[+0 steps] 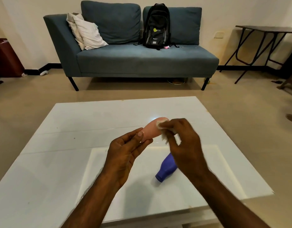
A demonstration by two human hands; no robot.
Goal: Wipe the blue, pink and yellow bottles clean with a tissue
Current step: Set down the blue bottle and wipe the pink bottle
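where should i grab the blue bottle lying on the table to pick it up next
Probably around the wide body of the blue plastic bottle, coming from above with fingers across its width. It lies on its side on the white glossy table, its narrow neck pointing toward you and to the left, its far end hidden under the right hand. The tapered neck looks likelier to slip.

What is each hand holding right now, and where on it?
The left hand pinches the pink bottle by its narrow end. The right hand holds a crumpled tissue in its fingertips, pressed against the bottle's wider end.
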